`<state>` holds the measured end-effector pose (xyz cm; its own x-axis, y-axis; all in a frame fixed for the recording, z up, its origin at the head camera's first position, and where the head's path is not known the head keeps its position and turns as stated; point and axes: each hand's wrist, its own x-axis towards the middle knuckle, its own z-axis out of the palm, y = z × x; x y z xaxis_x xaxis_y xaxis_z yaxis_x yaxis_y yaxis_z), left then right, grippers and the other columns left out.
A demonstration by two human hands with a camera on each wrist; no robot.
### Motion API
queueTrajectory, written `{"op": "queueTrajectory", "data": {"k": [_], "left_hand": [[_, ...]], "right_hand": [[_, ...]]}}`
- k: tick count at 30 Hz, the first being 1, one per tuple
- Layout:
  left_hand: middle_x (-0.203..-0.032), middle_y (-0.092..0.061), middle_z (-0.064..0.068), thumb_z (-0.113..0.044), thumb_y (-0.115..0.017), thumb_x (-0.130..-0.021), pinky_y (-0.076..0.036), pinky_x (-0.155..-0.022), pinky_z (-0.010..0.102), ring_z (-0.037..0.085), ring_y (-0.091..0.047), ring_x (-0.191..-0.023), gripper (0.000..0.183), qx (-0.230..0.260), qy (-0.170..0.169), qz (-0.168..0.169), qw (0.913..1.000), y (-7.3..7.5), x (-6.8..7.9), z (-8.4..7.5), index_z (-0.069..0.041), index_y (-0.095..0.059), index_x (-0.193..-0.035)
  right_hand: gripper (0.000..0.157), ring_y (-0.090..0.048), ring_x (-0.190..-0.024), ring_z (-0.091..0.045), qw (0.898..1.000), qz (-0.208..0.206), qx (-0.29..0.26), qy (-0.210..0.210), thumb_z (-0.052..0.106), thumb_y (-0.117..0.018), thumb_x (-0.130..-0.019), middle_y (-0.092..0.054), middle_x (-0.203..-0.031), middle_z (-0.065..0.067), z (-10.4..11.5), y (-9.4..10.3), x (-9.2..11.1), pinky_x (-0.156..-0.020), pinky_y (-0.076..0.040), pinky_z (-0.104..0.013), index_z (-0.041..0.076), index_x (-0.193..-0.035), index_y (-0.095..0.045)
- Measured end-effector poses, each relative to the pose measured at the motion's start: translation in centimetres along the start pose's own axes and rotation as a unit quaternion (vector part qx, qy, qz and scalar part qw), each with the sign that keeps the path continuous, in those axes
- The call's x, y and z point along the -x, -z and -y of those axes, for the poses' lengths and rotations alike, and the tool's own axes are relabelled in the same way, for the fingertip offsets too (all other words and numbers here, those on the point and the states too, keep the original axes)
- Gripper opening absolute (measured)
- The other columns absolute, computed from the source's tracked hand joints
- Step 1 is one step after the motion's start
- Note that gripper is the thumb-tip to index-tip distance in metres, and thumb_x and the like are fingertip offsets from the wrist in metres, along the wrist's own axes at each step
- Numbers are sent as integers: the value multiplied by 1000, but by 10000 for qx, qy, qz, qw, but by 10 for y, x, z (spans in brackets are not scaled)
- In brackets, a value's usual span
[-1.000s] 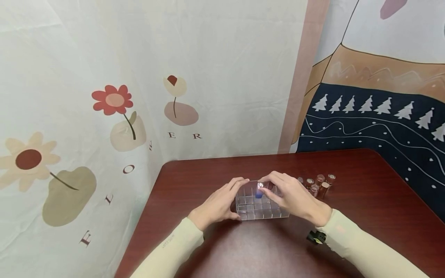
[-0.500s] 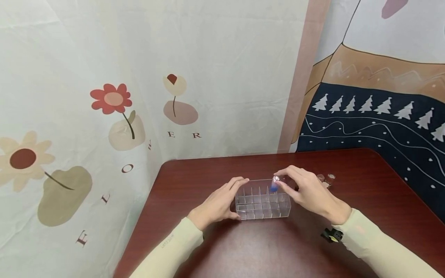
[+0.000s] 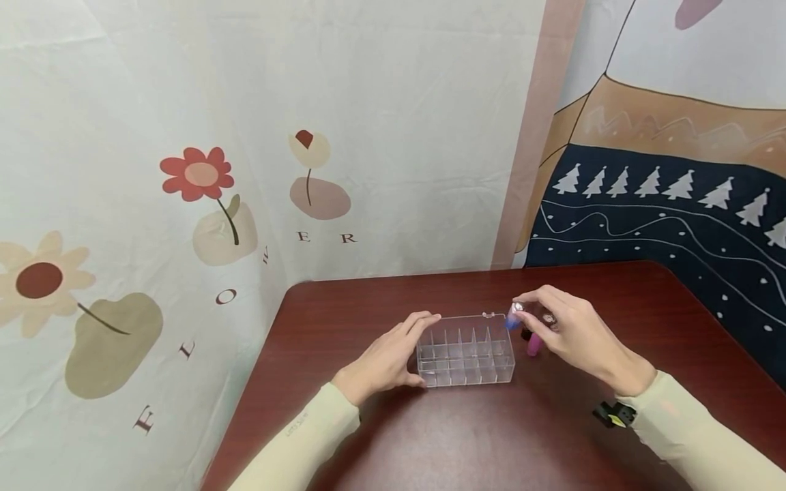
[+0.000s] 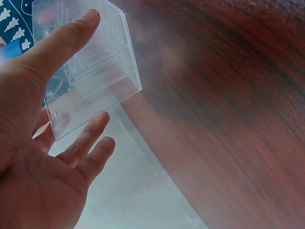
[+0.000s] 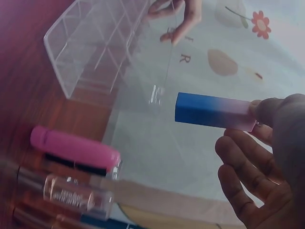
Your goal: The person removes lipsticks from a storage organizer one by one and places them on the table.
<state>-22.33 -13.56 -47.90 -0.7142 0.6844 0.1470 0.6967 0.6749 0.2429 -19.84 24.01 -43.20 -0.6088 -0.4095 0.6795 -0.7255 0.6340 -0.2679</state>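
A clear plastic divided box [image 3: 467, 377] stands on the table, and no items show in its compartments. My left hand [image 3: 383, 351] grips its left end, thumb at the front and fingers at the back, as the left wrist view [image 4: 52, 90] also shows. Thumb and fingertips of my right hand [image 3: 580, 337] pinch the end of a lipstick tube [image 5: 214, 110] that fades from blue to pale pink. The tube is in the air by the box's back right corner, blue end leaning down and left.
A bright pink tube [image 5: 76, 149] stands right of the box. Beside it is a lipstick with a clear cap [image 5: 78, 195], with more tubes partly hidden by my right hand. The dark red table [image 3: 356, 307] meets a printed cloth [image 3: 399, 204] behind.
My right hand has carried the blue and pink lipstick tube rightward, from over the box to its right back corner. The pink tube has come into sight. My left hand stays put.
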Motion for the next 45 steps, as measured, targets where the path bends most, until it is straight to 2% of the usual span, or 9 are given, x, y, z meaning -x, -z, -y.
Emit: {"op": "queueTrajectory", "data": {"k": [6, 17, 23, 33, 38, 45], "left_hand": [[-181, -45, 7, -34, -113, -76, -59, -126, 47, 33, -60, -159, 131, 34, 29, 2, 10000, 1, 0, 0, -17, -35, -181], [-181, -45, 6, -33, -113, -76, -60, -126, 46, 32, -59, -161, 131, 72, 29, -14, 10000, 0, 1, 0, -17, -35, -181], [-181, -45, 6, -33, -113, -76, -59, -127, 46, 32, -59, -161, 131, 71, 0, -28, 10000, -1, 1, 1, -17, -36, -180], [-182, -44, 7, -34, -113, -77, -58, -128, 46, 33, -59, -161, 131, 86, -9, -23, 10000, -1, 0, 0, -17, -35, -180], [-182, -44, 7, -34, -113, -77, -57, -129, 45, 32, -59, -160, 130, 56, -20, -16, 10000, -2, 0, 0, -17, -36, -180], [-181, -44, 7, -34, -113, -76, -56, -130, 44, 32, -58, -162, 130, 44, -63, -58, 10000, -2, 0, 2, -15, -36, -180]], "right_hand": [[55, -63, -79, -1, 9997, -101, 179, -159, -6, -102, -79, -79, -106, 4, -8, 13, 7, -74, -54, -5, 13, -126, -81], [45, -66, -84, -4, 9961, -248, 705, -465, -3, -102, -81, -82, -106, 3, -24, 36, 23, -83, -51, 0, 13, -119, -84], [45, -63, -85, -5, 9937, -378, 847, -625, -1, -103, -79, -84, -107, 1, -36, 46, 32, -80, -50, -5, 14, -118, -86], [47, -60, -89, 8, 9903, -598, 949, -816, -1, -102, -77, -86, -104, 1, -53, 60, 46, -82, -49, -7, 15, -118, -88], [44, -59, -91, 15, 9884, -698, 911, -998, -2, -100, -77, -86, -103, -1, -60, 65, 53, -85, -47, -3, 15, -116, -88], [39, -59, -89, 18, 9856, -530, 922, -1312, 2, -100, -81, -86, -103, -2, -69, 68, 61, -83, -47, -4, 19, -114, -88]]}}
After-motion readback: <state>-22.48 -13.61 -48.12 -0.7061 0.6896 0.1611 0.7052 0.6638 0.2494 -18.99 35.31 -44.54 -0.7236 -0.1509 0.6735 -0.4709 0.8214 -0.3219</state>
